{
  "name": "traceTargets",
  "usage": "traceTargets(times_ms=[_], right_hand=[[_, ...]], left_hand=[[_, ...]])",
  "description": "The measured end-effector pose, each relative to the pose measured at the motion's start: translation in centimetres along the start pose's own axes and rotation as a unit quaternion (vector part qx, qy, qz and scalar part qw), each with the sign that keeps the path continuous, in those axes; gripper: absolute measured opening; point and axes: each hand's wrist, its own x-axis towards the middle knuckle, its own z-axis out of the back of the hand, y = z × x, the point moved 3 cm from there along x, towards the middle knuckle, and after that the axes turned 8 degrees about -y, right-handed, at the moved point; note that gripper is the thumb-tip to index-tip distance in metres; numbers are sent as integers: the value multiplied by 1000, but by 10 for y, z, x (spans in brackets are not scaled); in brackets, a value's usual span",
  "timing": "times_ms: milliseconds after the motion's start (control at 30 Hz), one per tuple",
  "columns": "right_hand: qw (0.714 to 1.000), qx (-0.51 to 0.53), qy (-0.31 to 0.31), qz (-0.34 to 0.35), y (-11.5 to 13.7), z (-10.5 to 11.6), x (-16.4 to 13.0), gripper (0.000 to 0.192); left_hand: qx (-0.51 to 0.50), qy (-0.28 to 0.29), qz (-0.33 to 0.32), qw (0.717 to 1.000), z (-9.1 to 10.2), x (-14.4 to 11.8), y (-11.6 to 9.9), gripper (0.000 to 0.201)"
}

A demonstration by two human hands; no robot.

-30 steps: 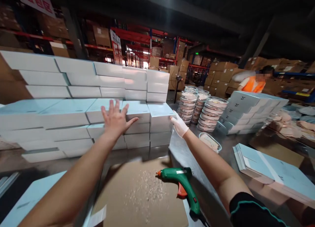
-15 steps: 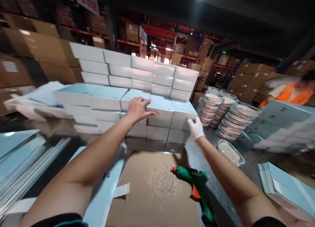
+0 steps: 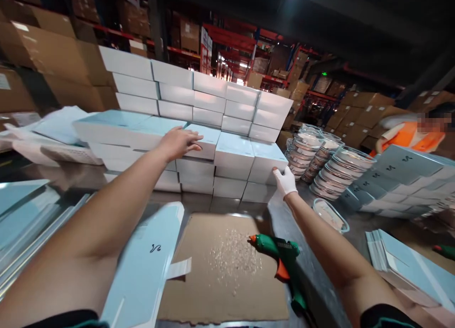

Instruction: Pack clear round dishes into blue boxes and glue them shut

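Observation:
My bare left hand (image 3: 178, 142) lies flat on top of a pale blue box (image 3: 202, 147) in the upper row of a stack of pale blue boxes (image 3: 142, 138). My right hand (image 3: 284, 180), in a white glove, presses against the right end of the same stack at the box (image 3: 267, 163) on its corner. Neither hand grips anything. A taller stack of white boxes (image 3: 199, 98) stands just behind. A green glue gun (image 3: 280, 259) with an orange trigger lies on the metal table between my arms.
A brown cardboard sheet (image 3: 220, 276) speckled with glue bits lies in front. Flat blue box blanks lie at left (image 3: 142, 266) and right (image 3: 408, 271). Stacks of clear lidded tubs (image 3: 320, 164) and more blue boxes (image 3: 398, 176) stand right. A person in an orange vest (image 3: 412, 133) works beyond.
My left hand has slid left along the top of the blue stack and flattened. My right hand stays on the stack's right end. The view has shifted slightly.

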Motion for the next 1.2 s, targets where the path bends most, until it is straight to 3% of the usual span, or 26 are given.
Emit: traceTargets(times_ms=[167,333,433,500,667,733,800,867,1033,1133,1200], right_hand=[[1000,0,6,6,-2,1,0,68],[1000,21,13,8,2,0,-4,72],[999,43,22,12,7,2,-9,72],[998,58,27,17,9,5,-14,71],[993,101,49,28,5,10,-26,84],[994,103,45,5,-4,16,-29,97],[995,93,34,-24,-17,28,-31,107],[996,73,30,-38,-29,49,-35,109],[990,-129,52,31,-50,138,-69,81],[959,-262,60,93,-68,212,-107,69],[932,-324,61,155,-88,266,-139,62]], left_hand=[[-6,-11,-13,1000,6,-21,-7,59],[13,-84,-37,996,-3,-27,-57,82],[11,-72,-57,996,-15,-19,-86,71],[15,-76,-60,995,-22,-15,-94,64],[36,-221,-87,971,-37,-46,-97,57],[37,-205,-120,971,-52,-69,-102,40],[29,-128,-152,980,-70,-87,-108,42],[27,-71,-144,987,-86,-95,-113,43],[38,-52,-77,995,-98,-81,-122,29],[42,-37,-67,996,-84,-82,-116,36],[38,-67,-22,997,-60,-90,-94,42]])
